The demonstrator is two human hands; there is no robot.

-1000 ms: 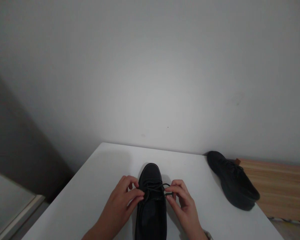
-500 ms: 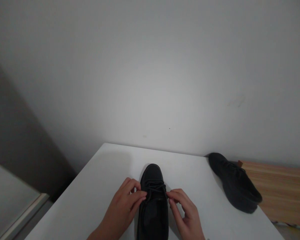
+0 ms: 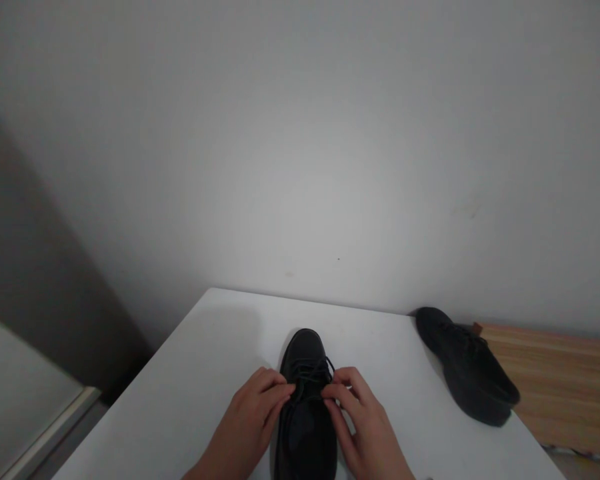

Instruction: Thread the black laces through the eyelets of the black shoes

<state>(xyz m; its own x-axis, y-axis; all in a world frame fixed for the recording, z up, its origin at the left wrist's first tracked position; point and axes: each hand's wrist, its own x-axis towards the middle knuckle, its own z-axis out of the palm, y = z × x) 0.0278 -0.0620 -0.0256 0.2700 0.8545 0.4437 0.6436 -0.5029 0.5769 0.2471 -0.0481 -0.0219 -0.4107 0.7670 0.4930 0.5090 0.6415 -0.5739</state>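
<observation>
A black lace-up shoe point(image 3: 306, 345) rests on the white table, its toe pointing away from me. Thin dark shoelaces point(image 3: 307, 368) cross over its front, and one loop sticks out on the right side. My left hand point(image 3: 253, 413) pinches a lace at the left edge of the shoe opening. From the right, my right hand point(image 3: 357, 417) has thumb and forefinger closed on the lace over the opening's right edge. The fingertips of both hands partly cover the lace ends.
Another black shoe point(image 3: 467, 367) lies near the right edge of the white table point(image 3: 220, 340). Beyond it is a light wooden board point(image 3: 550, 380). A grey wall point(image 3: 300, 167) rises behind the table, and a pale panel edge point(image 3: 55, 427) stands at the lower left.
My right hand has shifted left, from beside the shoe to over its opening's edge. A lace loop now shows at the right side. The left hand has barely moved.
</observation>
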